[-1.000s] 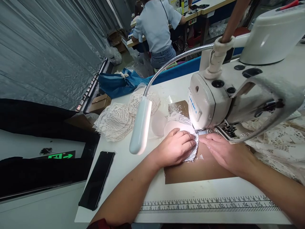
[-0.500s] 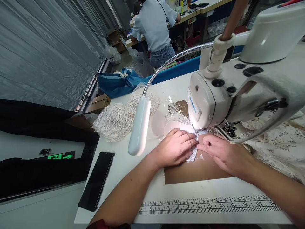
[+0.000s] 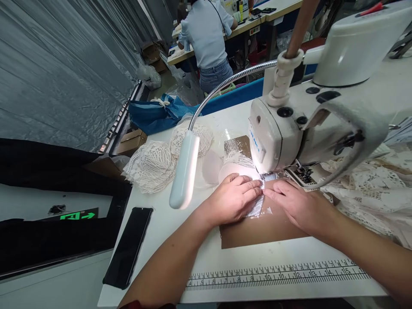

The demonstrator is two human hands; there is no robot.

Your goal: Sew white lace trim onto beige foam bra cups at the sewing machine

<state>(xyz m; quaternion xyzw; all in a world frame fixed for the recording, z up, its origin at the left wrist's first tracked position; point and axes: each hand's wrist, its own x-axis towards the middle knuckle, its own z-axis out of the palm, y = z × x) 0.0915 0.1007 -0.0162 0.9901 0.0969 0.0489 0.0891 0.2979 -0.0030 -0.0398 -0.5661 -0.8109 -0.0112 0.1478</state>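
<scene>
My left hand [image 3: 236,197] lies flat on a piece of white lace fabric [image 3: 256,208], its fingers stretched side by side toward the needle area. The lace runs under the head of a white sewing machine [image 3: 267,137], where the presser foot is mostly hidden. From the other side my right hand [image 3: 294,201] meets the lace edge, index finger extended and thumb tucked close, in what looks like a pinch. A pale rounded fabric piece [image 3: 231,171] extends beyond the left fingers. Brown sheeting [image 3: 257,234] covers the table under both hands.
A lamp [image 3: 185,171] on a bendable neck hangs left of the hands. Lace bundles [image 3: 151,165] lie behind it, and more lace [image 3: 363,184] is heaped at right. A phone [image 3: 128,246] and a printed ruler [image 3: 273,277] are nearer. Another person [image 3: 207,34] sits beyond.
The whole view has shifted slightly left. Both hands keep nearly the same pose on the lace, with only a slight shift of the fabric at most.
</scene>
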